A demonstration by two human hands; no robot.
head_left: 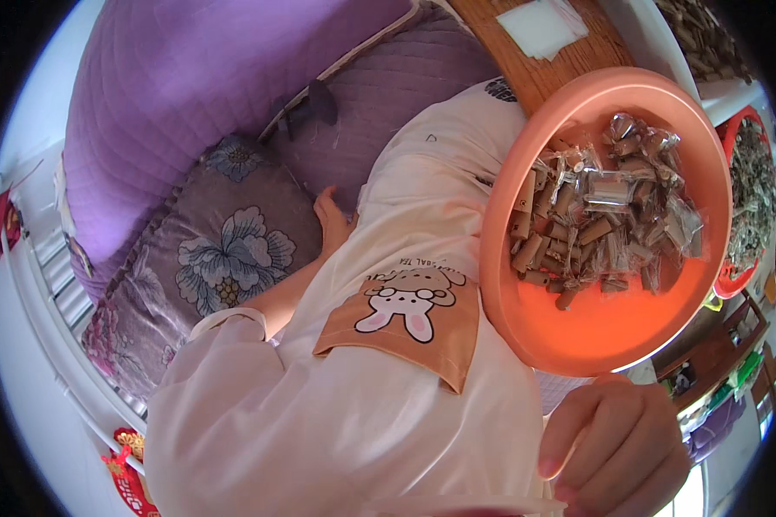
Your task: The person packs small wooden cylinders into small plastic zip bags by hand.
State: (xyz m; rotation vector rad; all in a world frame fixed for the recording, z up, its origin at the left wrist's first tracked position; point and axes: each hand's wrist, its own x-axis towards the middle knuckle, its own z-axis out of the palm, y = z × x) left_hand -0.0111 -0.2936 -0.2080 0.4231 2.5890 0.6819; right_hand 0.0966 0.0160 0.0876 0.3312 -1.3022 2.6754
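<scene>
My left hand (332,214) rests on the purple quilted seat beside a flowered cushion (233,258), its visible fingers stretched out and part of it hidden by my white shirt. At the lower right my right hand (621,439) is curled closed just below the near rim of an orange plastic basin (569,340). Whatever its fingers may hold is hidden from view. Many small brown tube-like pieces (578,233) lie heaped in the basin, several of them in clear plastic wrappers (608,191).
Behind the basin a wooden surface (569,69) carries white sheets (543,26). At the far right stand a white container (677,43) near more brown pieces and a red basket (731,133) filled with greyish wrapped pieces. A purple backrest (207,77) rises at the left.
</scene>
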